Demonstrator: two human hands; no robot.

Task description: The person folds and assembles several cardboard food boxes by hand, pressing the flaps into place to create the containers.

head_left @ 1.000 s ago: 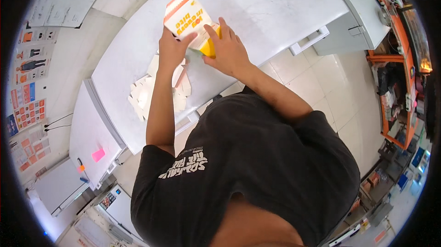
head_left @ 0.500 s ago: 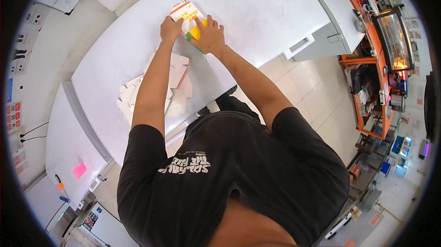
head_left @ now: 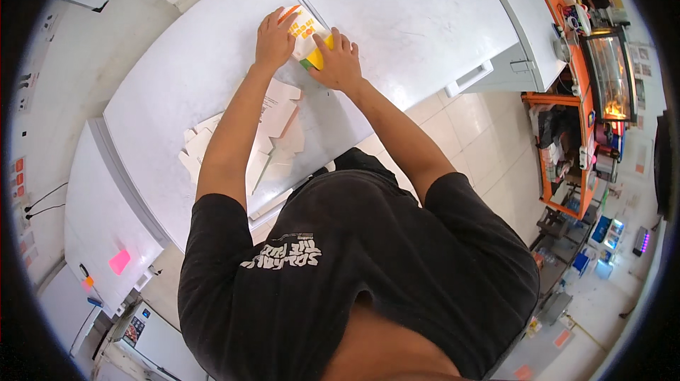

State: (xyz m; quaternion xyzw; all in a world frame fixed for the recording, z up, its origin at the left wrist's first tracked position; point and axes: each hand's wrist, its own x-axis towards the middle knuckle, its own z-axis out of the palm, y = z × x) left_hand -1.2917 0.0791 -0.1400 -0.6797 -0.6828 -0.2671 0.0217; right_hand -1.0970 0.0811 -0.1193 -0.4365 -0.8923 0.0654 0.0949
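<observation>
A small folded carton (head_left: 303, 29), white with orange, yellow and green printing, is between my hands over the white table. My left hand (head_left: 275, 41) is at its left side, fingers curled over the upper left edge. My right hand (head_left: 338, 64) grips the lower right end, with a finger reaching onto the printed face and the others along the right edge. The green lower edge shows between the hands; the underside is hidden. Nearer to me, flat unfolded carton blanks (head_left: 278, 106) lie in an overlapping pile, partly covered by my left forearm.
The white table (head_left: 404, 20) has a seam across it behind the carton. A second white table (head_left: 106, 197) with a pink piece (head_left: 120, 261) stands at the left. An orange shelf unit (head_left: 585, 161) with assorted items is at the right. A drawer handle (head_left: 469, 78) sticks out at the table's near edge.
My left hand has shifted up along the carton's left side, its fingers now over the upper edge. The right hand has moved slightly right and down. The view has shifted a little.
</observation>
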